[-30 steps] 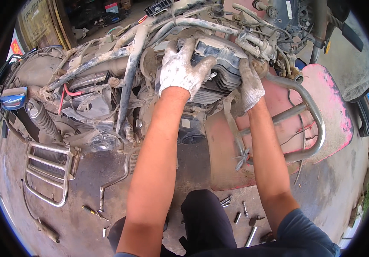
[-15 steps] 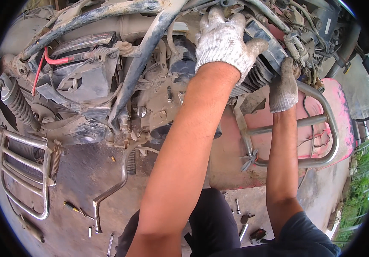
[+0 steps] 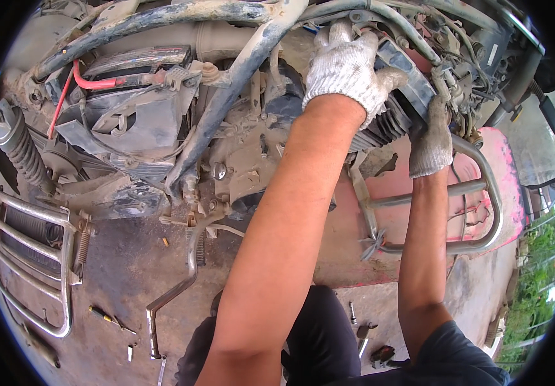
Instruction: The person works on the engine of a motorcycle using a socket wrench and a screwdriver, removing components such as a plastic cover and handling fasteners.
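My left hand (image 3: pixel 345 67), in a whitish knitted glove, is at the left of a grey block-shaped cylinder head (image 3: pixel 405 67) on a motorbike-type engine. Its thumb lies across the block and its fingertips curl down past the far side, partly hidden. At the block's near right end is my right hand (image 3: pixel 432 147), in a dirtier glove, its fingers wrapped around the edge and mostly out of sight. Dark cooling fins (image 3: pixel 387 125) show between the two hands, below the block. My left forearm crosses over the engine casing (image 3: pixel 242 174).
A scuffed frame tube (image 3: pixel 219 96) slants left of my arm. A pink panel (image 3: pixel 348 257) lies beneath a bent metal guard (image 3: pixel 493 193) at the right. On the floor are a yellow-handled screwdriver (image 3: pixel 107 316), a metal rack (image 3: pixel 33 257) and several small tools. A bent pedal lever (image 3: pixel 174 293) sticks out nearby.
The whole view has shifted slightly, so the engine's left side appears further right. My right hand's fingers have moved a little around the block's end; my left hand keeps its place on it.
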Demonstrator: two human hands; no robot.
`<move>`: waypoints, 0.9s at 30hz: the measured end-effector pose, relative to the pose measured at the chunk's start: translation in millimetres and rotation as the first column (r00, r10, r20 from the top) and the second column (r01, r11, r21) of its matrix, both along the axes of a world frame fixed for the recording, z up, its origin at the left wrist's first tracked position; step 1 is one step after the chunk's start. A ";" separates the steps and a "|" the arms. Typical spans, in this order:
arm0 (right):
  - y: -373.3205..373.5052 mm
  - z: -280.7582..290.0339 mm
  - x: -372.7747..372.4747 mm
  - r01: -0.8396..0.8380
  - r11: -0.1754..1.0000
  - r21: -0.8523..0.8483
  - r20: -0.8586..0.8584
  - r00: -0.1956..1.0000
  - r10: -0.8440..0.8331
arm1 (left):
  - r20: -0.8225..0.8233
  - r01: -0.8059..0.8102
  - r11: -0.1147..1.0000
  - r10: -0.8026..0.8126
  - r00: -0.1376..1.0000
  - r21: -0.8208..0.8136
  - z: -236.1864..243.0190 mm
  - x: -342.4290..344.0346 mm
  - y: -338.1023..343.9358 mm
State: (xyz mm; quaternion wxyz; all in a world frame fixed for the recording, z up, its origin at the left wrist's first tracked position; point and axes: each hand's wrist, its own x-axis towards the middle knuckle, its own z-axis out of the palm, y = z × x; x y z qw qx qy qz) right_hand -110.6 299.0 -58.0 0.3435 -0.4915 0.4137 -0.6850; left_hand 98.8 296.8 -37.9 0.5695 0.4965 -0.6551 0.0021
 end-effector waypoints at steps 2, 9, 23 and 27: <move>10.2 7.4 13.1 -0.070 0.997 0.039 0.054 0.996 0.068 | -0.001 0.024 0.999 -0.024 1.000 -0.044 -3.2 4.2 -3.6; -22.3 -15.3 -15.0 0.092 0.976 -0.197 -0.229 0.964 -0.137 | 0.014 0.001 0.999 -0.001 1.000 -0.035 -0.7 -0.4 -0.5; -26.4 -12.8 -4.2 0.008 0.993 -0.119 0.091 0.996 0.002 | 0.034 0.099 0.991 -0.096 0.995 -0.094 -4.7 13.3 -2.8; -22.2 -10.9 9.9 -0.057 0.996 -0.067 0.154 0.986 0.066 | 0.049 0.160 0.977 -0.155 0.987 -0.140 -9.1 25.8 -3.7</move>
